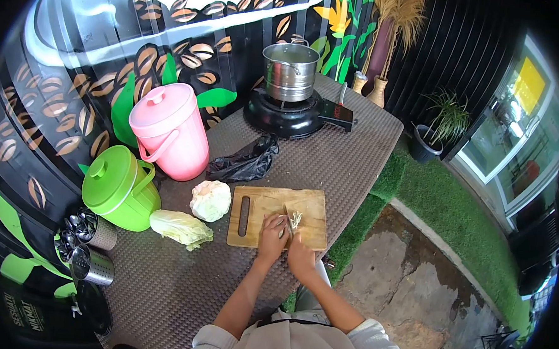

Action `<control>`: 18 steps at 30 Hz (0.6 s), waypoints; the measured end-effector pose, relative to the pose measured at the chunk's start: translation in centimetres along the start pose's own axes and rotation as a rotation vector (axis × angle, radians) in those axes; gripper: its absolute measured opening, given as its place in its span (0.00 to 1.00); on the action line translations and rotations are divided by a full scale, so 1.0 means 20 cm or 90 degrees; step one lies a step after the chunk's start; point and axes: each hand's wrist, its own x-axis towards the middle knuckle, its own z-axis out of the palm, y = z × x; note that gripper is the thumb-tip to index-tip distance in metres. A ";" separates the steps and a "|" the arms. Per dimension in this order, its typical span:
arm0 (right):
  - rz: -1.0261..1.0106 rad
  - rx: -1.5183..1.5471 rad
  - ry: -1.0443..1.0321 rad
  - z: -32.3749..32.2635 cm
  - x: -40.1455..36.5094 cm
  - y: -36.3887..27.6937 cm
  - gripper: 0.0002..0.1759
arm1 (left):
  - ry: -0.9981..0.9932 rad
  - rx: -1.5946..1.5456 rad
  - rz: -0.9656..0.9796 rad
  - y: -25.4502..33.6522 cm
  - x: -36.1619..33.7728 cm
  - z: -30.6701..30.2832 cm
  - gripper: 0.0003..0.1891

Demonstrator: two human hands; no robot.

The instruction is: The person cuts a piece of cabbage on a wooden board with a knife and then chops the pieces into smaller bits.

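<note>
Here's the big one first, the brown worktop (160,282), spreading out on every side of the board (262,202). Up beyond the board and off to its left stands the pink bucket (183,138), lid on, handle swung down. Straight up past the board sits the black stove (279,121), its control box facing the right. Back left of the board, the green bucket (127,195) stands in front of the pink one, lidded too. And the board itself lies flat, its slot on the left side.

On the stove, far beyond the board, the steel pot (290,74) stands upright. Between stove and board, a crumpled black bag (248,163). Just left of the board we've got the long cabbage (180,228) on its side, and nearer the board, the round cabbage (210,201).

Now the hands, both over the board's front half! The right hand (300,254) is wrapped around the knife (289,220), blade pointing away; the left hand (274,233) is right beside that blade, fingers bent, and whether they grip anything, I can't tell. Smallest of all, pale shreds (297,219) on the board, just right of the blade.
</note>
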 end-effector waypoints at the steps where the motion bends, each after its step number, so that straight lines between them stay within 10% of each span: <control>1: -0.026 0.032 -0.047 -0.07 0.05 0.01 0.14 | -0.004 0.000 -0.004 0.00 -0.02 0.00 0.14; 18: 0.038 0.052 -0.166 -0.11 0.00 0.01 0.14 | -0.009 -0.007 -0.006 -0.01 0.00 0.00 0.15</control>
